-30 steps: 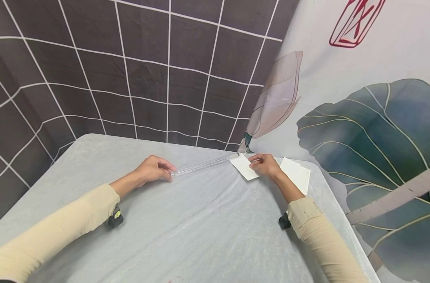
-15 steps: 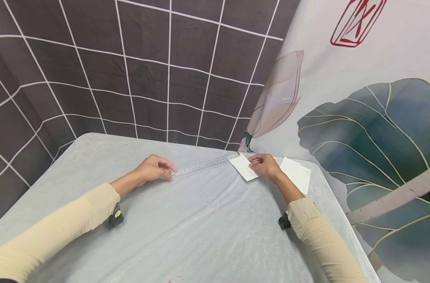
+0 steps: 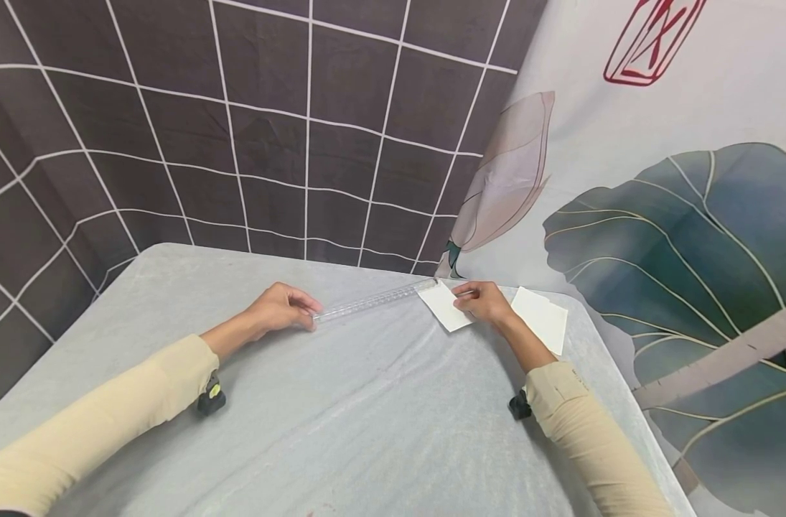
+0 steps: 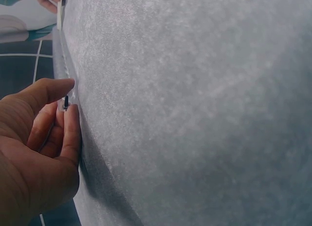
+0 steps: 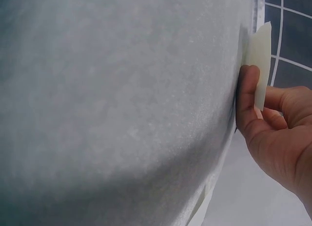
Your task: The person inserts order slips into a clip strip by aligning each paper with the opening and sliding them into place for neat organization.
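A long, narrow, clear plastic strip with ruler-like marks (image 3: 373,299) lies slantwise across the cloth near the back edge. At its left end my left hand (image 3: 281,310) has thumb and fingers around the tip; in the left wrist view, this end shows a small dark mark between the fingertips. My right hand (image 3: 486,301) pinches a white paper card (image 3: 446,307), thumb on one face and fingers on the other in the right wrist view. The card's far left corner overlaps the strip's right end in the head view and is tilted off the cloth.
More white cards (image 3: 543,319) lie overlapping to the right of my right wrist. A pale grey cloth (image 3: 341,416) covers the table. Behind stands a dark curtain with a white grid (image 3: 257,143), and a leaf-printed hanging (image 3: 703,237) is on the right.
The card in my right hand has shifted very slightly left along the strip's right end. My left hand and the strip hold still.
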`<state>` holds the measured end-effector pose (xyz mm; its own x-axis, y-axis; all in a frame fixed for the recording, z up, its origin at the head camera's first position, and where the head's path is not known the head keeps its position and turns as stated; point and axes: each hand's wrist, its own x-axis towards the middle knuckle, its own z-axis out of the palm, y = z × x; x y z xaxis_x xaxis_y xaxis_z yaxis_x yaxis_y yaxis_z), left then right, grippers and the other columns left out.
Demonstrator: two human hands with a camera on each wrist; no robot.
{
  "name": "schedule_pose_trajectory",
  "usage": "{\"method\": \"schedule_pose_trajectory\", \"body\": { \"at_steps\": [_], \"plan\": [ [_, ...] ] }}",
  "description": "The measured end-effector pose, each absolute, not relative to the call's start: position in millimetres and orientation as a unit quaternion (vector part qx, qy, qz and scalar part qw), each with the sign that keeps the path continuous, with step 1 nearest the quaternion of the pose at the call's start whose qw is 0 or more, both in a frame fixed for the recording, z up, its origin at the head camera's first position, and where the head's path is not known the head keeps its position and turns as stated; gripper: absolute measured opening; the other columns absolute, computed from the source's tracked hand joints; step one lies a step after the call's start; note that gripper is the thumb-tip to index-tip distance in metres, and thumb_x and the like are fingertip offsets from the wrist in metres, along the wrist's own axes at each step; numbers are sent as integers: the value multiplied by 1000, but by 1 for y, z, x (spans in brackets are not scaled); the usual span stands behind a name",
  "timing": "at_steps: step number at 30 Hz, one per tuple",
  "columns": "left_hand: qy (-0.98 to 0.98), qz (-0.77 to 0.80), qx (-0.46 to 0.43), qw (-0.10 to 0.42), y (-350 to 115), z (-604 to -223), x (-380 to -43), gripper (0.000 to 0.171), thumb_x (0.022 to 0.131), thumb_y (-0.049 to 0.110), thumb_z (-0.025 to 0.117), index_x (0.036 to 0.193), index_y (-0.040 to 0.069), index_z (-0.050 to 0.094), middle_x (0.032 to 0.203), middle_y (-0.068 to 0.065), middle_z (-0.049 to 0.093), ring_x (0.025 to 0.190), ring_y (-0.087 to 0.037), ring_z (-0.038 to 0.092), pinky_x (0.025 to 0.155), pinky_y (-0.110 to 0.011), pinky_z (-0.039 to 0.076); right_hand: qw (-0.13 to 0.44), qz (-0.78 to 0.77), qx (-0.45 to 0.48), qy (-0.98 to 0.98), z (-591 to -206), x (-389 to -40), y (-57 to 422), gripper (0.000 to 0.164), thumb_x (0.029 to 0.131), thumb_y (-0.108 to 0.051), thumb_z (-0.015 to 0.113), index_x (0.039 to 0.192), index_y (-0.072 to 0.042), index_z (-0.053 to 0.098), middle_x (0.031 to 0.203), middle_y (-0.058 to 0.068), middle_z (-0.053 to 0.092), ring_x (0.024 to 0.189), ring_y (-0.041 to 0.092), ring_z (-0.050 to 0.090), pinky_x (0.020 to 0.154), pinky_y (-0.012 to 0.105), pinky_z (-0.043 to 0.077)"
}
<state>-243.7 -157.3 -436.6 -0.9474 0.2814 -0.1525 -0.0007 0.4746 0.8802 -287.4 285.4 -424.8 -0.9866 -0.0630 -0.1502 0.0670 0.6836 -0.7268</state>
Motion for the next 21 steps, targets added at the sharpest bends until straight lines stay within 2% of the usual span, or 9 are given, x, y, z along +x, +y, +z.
{"method": "schedule_pose_trajectory", "body": {
  "at_steps": [21],
  "plan": [
    [846, 509, 80, 135, -157, -438, -244, 42, 80, -2, 89, 122, -5, 83, 112, -11, 85, 91, -7, 68, 82, -19, 56, 80, -401, -4, 913, -429, -288, 285, 37, 105, -8, 75, 139, 6, 74, 128, 27, 80, 101, 17, 70, 80, 19, 50]
  ]
}}
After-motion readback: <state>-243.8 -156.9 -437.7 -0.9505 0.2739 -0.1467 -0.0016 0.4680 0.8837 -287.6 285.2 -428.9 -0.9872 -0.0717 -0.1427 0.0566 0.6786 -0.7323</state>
